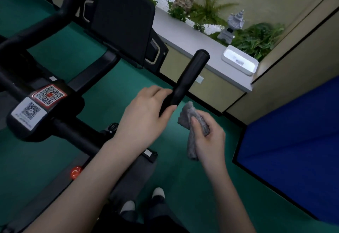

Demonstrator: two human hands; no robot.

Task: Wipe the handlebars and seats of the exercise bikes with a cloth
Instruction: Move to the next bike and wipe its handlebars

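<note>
A black exercise bike fills the left of the view, its right handlebar grip (190, 74) pointing up and to the right. My left hand (145, 115) grips the lower part of that bar, thumb and fingers curled round it. Just right of the bar, my right hand (209, 139) holds a bunched grey cloth (190, 120), which hangs a little apart from the bar. The bike's dark screen (122, 17) stands behind, and the left handlebar (55, 17) runs off to the upper left. The seat is out of view.
QR stickers (38, 104) sit on the bike's stem and a red knob (75, 172) lies lower down. A grey ledge (185, 43) with a white tray (240, 60), plants and stone ornaments runs behind. A blue panel (293, 141) stands at the right on green floor.
</note>
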